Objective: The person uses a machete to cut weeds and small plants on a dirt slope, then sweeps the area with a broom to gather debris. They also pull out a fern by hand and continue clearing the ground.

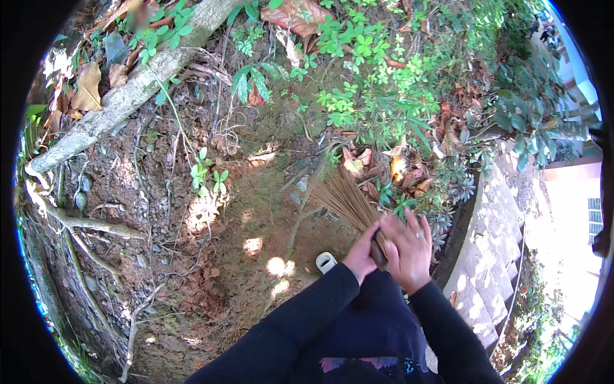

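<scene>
A stick broom of thin brown bristles (348, 197) points up and to the left, away from my body. Around its bound end my left hand (362, 257) is closed, with a dark piece of the handle showing beside the thumb. My right hand (407, 252) is on the right of that end, fingers spread and slightly blurred, a ring on one finger. Whether its palm touches the broom I cannot tell. The bristle tips are above bare soil (259, 211) near some dry leaves (357, 161).
A pale shoe tip (326, 262) shows on the soil below my left wrist. Thick roots (96, 223) and a pale tree trunk (139, 81) cross the slope at left. Leafy plants (374, 86) grow ahead. Stone steps (484, 259) run down the right, beside a dark gutter (458, 235).
</scene>
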A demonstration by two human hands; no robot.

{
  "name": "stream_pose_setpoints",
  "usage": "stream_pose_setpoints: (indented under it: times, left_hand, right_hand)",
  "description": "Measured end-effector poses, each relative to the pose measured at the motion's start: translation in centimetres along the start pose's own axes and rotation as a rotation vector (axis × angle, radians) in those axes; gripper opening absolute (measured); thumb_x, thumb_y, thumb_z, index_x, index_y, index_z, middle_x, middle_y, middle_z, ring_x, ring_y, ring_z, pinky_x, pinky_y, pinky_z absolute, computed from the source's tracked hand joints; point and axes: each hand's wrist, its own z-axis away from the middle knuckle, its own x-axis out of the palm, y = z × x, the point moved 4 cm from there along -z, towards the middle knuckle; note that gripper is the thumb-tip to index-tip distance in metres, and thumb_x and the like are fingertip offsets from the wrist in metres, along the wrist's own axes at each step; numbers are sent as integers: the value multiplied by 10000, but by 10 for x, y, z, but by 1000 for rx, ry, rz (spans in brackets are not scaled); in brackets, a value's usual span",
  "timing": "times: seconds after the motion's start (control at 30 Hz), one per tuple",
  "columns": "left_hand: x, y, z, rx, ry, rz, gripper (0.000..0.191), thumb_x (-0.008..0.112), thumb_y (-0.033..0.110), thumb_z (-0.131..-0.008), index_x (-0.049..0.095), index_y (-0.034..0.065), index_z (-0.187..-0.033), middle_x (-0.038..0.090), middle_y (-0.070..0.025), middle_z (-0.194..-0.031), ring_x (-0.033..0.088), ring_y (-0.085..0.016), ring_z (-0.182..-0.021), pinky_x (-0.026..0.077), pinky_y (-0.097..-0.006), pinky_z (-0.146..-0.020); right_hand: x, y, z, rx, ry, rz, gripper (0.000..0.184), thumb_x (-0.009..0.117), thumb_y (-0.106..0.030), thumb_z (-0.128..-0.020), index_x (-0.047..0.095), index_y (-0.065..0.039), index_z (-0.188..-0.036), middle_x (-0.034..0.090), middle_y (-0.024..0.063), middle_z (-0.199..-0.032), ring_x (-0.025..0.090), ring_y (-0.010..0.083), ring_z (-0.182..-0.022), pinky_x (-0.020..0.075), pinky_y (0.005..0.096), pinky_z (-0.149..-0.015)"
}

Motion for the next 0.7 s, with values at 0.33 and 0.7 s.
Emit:
stream_pose_setpoints:
  times: [0.33,0.7]
  left_hand:
    - [12,9,23,128,279,-351,399,630,317,-1017,550,20,-1272,648,-137,-1206,653,-244,-1110,570,-445,-918]
    - [39,33,116,413,570,-475,259,573,66,-973,446,80,-1199,638,-160,-1218,633,-344,-1161,583,-523,-890]
  right_hand:
    - [54,64,8,808,-733,-1186,792,669,-388,-965,329,21,-1552,598,222,-1331,616,261,-1198,487,371,-1022]
    - [200,88,-32,1098,-1103,-1526,269,601,-265,-957,620,-31,-1090,693,125,-800,698,260,-682,585,369,-595]
